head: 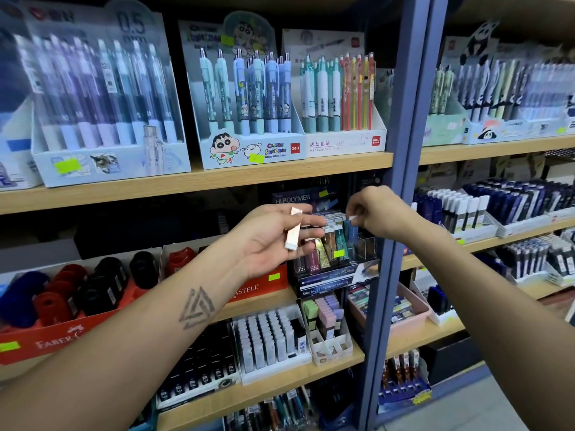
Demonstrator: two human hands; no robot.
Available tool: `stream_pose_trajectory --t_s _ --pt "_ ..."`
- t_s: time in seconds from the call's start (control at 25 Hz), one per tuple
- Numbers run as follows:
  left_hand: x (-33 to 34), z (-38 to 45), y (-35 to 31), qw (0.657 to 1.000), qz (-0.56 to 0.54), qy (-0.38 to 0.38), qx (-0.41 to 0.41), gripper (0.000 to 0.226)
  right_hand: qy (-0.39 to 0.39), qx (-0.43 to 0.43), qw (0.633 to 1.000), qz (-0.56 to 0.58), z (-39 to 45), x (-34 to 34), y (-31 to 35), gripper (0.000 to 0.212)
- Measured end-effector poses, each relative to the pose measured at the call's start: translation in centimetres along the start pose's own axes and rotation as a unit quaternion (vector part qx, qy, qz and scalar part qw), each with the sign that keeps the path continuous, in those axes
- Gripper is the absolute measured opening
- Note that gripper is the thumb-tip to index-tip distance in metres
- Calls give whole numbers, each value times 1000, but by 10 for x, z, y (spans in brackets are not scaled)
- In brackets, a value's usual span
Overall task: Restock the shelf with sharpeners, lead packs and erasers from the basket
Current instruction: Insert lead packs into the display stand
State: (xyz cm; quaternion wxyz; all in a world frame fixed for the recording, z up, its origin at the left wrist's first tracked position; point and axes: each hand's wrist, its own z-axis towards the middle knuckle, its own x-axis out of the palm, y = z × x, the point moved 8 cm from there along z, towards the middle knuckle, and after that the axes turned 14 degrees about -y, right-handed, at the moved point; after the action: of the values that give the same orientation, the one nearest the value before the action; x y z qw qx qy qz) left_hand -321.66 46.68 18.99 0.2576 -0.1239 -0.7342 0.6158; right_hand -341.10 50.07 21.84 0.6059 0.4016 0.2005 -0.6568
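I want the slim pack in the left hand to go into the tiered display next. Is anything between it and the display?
Nothing visible blocks it. The left hand holds the slim pack just in front of the tiered display. The right hand pinches a small piece at the display's upper right, beside that path.

Light wooden shelf boards [199,178] on blue metal uprights [401,150] — top board carries pale blue cardboard pen display boxes [252,144]; middle board an orange cardboard tray of round sharpeners [62,337] and a black tiered lead-pack stand [329,275].

sharpeners [93,287] left of lead packs [329,241]
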Motion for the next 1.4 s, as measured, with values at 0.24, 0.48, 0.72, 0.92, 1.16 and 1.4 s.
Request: stream_pose_trajectory --t_s 0.24,0.48,0.72,0.92,1.16,1.4 --pt "5 -8 7 998 -29 55 -19 45 -47 -23 992 -117 -13 14 7 25" --pt "8 -13 9 997 -13 81 2 44 59 64 917 390 -26 -11 62 15" --pt "-6 -9 0 999 3 35 28 47 53 94 857 503 -26 -10 75 10" --pt "-26 -5 -19 993 67 -43 88 35 65 52 890 448 -27 -13 74 15" --pt "-20 0 -12 981 113 -95 127 21 45 0 920 389 -28 -16 72 21" --pt "-14 3 -13 926 279 -149 207 13 44 -12 993 109 -15 -9 28 17"
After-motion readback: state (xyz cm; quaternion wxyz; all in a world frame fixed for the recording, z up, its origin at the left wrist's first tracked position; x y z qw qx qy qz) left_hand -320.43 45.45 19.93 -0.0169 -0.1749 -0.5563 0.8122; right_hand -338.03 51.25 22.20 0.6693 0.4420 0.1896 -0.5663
